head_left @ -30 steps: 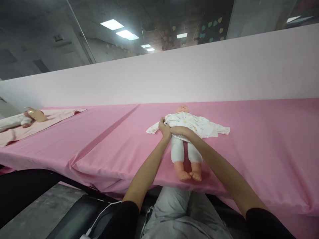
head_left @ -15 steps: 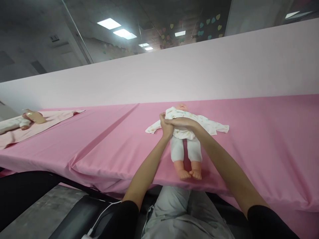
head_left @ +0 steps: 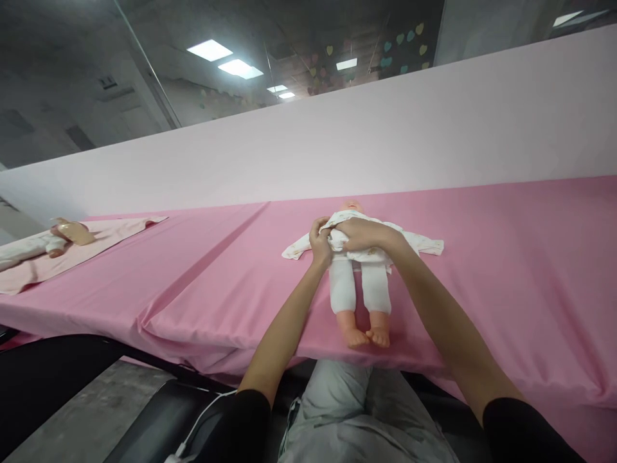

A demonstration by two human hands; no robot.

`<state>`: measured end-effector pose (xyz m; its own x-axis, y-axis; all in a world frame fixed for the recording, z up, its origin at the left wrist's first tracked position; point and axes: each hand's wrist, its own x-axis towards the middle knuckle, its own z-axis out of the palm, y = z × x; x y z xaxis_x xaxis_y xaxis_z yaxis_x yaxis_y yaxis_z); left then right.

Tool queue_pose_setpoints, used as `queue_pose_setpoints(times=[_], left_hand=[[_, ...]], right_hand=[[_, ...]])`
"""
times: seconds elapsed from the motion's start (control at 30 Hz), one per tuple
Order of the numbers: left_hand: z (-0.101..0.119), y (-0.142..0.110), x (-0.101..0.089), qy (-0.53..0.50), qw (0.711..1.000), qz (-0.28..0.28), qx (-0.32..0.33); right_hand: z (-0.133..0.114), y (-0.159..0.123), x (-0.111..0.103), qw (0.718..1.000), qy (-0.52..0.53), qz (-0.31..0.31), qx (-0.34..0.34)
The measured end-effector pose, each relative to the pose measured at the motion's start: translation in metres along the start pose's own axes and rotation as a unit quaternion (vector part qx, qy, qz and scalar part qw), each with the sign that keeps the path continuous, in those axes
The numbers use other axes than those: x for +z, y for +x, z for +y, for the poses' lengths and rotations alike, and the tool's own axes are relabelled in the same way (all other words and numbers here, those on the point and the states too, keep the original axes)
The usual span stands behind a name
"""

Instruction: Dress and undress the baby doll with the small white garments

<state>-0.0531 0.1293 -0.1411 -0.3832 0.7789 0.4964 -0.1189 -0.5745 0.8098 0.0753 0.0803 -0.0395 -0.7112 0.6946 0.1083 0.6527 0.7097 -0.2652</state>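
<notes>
A baby doll point(head_left: 342, 292) lies on its back with its bare feet toward me. A white patterned baby shirt point(head_left: 424, 244) covers its torso, and the sleeves spread out to both sides. My left hand point(head_left: 320, 242) is closed on the shirt's edge at the left of the doll's body. Across the doll's chest reaches my right hand point(head_left: 359, 234), its fingers bent and pinching the shirt front close to my left hand. The fingertips of both hands are partly hidden in the cloth. Only the lower part of the doll's head shows beyond the shirt.
A pink sheet point(head_left: 207, 276) covers the long table. At the far left, another doll point(head_left: 36, 249) lies on a pale pink cloth point(head_left: 120, 236). A low white wall point(head_left: 308, 151) with glass above it runs behind. A black chair point(head_left: 159, 411) stands below the table's edge.
My right hand has shifted from lying across my left hand to gripping the shirt front. The shirt's lower edge has been lifted, showing more of the doll's white legs.
</notes>
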Motion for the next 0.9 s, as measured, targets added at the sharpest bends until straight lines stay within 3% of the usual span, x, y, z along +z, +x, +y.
queue_pose_setpoints(times=[0.13, 0.23, 0.3, 0.33, 0.4, 0.53, 0.63, 0.77, 0.9], left_hand=[[0.000, -0.012, 0.005, 0.088, 0.987, -0.115, 0.067], [0.007, -0.018, 0.002, 0.158, 0.966, -0.076, 0.189], [0.013, -0.020, -0.001, 0.187, 0.934, -0.061, 0.299], [0.015, -0.022, -0.002, 0.187, 0.920, -0.076, 0.335], [0.018, -0.026, -0.001, 0.162, 0.915, -0.135, 0.345], [0.019, -0.037, 0.009, 0.127, 0.940, -0.217, 0.231], [0.018, -0.038, 0.016, 0.109, 0.968, -0.198, 0.111], [0.015, -0.024, 0.018, -0.057, 0.985, -0.152, -0.055], [0.015, -0.007, 0.009, -0.190, 0.950, -0.140, -0.205]], right_hand=[[-0.002, -0.021, -0.022, 0.999, -0.016, 0.012, 0.035], [0.003, -0.026, -0.029, 0.998, 0.037, 0.048, 0.018], [0.009, -0.024, -0.030, 0.992, 0.107, 0.068, 0.007], [0.013, -0.021, -0.030, 0.986, 0.147, 0.077, 0.008], [0.020, -0.017, -0.029, 0.971, 0.221, 0.087, 0.028], [0.029, -0.014, -0.030, 0.941, 0.310, 0.084, 0.108], [0.031, -0.014, -0.032, 0.923, 0.351, 0.093, 0.125], [0.034, -0.012, -0.028, 0.919, 0.375, 0.099, 0.068], [0.035, -0.006, -0.018, 0.916, 0.391, 0.083, -0.027]])
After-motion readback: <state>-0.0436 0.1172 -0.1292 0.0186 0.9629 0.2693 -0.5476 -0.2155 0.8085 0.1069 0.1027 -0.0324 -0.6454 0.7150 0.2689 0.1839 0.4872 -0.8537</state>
